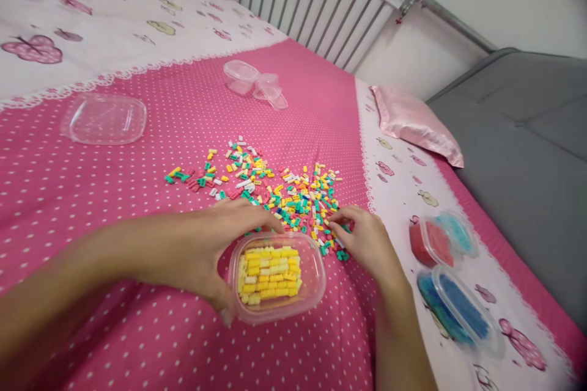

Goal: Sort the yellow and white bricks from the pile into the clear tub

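A clear plastic container (pixel 315 284) stands on the pink dotted bedspread, with rows of small yellow and pale yellow toy bricks (pixel 270 272) inside. My left hand (pixel 215 244) grips its left side, thumb at the near left and fingers along the far rim. Beyond the container spreads a loose pile of small toy bricks (pixel 293 204) in green, yellow, white, red and orange. At the pile's right edge is my right hand (pixel 360 235), thumb and index finger pinched together at the bricks. What sits between those fingertips is too small to make out.
To the right are lidded containers with red (pixel 435 244), light blue (pixel 458 233) and dark blue (pixel 463 305) contents. A clear lid (pixel 107 119) lies at the left, and small clear containers (pixel 243 78) lie farther back. A pink pillow (pixel 417 122) rests near the grey headboard (pixel 518 116).
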`<act>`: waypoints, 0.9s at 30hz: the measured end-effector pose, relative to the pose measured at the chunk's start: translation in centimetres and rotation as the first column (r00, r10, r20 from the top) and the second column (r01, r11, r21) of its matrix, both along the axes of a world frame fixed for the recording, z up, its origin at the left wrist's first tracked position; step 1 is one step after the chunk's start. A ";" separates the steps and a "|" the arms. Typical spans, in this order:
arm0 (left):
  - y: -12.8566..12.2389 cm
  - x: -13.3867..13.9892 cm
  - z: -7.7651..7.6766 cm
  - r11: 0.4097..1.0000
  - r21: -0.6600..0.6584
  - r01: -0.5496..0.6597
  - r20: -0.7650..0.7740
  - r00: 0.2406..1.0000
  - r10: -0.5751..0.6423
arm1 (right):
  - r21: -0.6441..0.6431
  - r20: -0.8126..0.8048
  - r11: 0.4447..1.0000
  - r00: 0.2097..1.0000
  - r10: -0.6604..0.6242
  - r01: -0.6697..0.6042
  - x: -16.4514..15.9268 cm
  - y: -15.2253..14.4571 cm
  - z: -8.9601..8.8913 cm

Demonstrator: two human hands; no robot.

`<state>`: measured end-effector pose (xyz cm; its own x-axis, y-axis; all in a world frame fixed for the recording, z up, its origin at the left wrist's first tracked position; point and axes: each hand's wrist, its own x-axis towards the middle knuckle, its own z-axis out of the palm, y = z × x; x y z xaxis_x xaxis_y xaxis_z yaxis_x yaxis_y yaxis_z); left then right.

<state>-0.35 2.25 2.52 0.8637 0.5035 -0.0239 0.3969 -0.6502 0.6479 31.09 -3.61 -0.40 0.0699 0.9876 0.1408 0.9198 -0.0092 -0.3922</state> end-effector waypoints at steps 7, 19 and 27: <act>0.0 -0.1 0.3 0.994 -0.105 0.034 -0.024 0.999 -0.037 | 0.024 -0.039 1.000 0.999 -0.012 0.013 -0.3 0.0 0.2; -0.3 0.3 1.1 0.990 -0.127 0.066 -0.032 0.997 -0.070 | 0.083 -0.438 0.989 0.896 -0.072 0.120 -1.7 0.1 0.9; -0.6 1.1 2.5 0.994 -0.047 0.096 0.287 0.955 -0.078 | 0.006 -0.787 0.980 0.604 0.126 -0.197 -7.7 -2.5 3.5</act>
<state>0.80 1.67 4.97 0.8795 0.4313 0.2011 0.1346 -0.6308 0.7642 23.43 -6.15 3.07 -0.0432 0.9984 0.0376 0.2546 0.0474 -0.9659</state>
